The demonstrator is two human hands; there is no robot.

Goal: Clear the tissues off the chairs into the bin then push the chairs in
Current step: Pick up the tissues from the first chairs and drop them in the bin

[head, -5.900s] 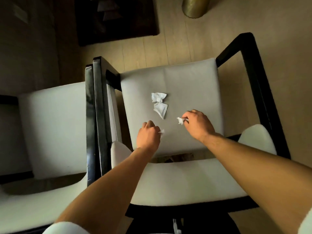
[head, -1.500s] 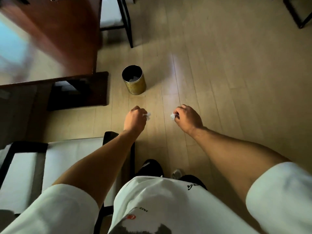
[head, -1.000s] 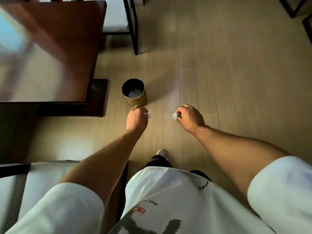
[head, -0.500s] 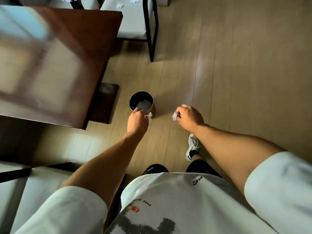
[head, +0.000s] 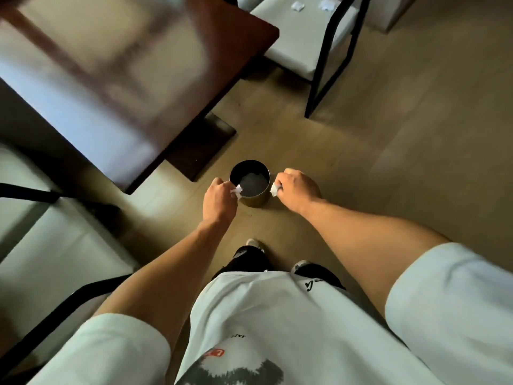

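Note:
A small round gold bin (head: 254, 200) stands on the wood floor, dark inside, with pale tissue at its bottom. My left hand (head: 218, 202) pinches a small white tissue scrap (head: 237, 190) right at the bin's left rim. My right hand (head: 297, 190) pinches another white scrap (head: 274, 188) just outside the right rim. Both hands hover above the bin. A white-cushioned, black-framed chair (head: 308, 43) at the top carries two crumpled tissues (head: 297, 6) on its seat. Another white chair (head: 55, 245) is at the lower left.
A dark red-brown table (head: 116, 68) fills the upper left, its dark base (head: 200, 145) on the floor just left of the bin. My feet (head: 255, 244) stand directly behind the bin. Bare wood floor (head: 416, 134) spreads to the right.
I have walked from the chair to the bin. Both hands, still pinching their scraps, now flank the bin's rim, and the far chair with tissues has come into view.

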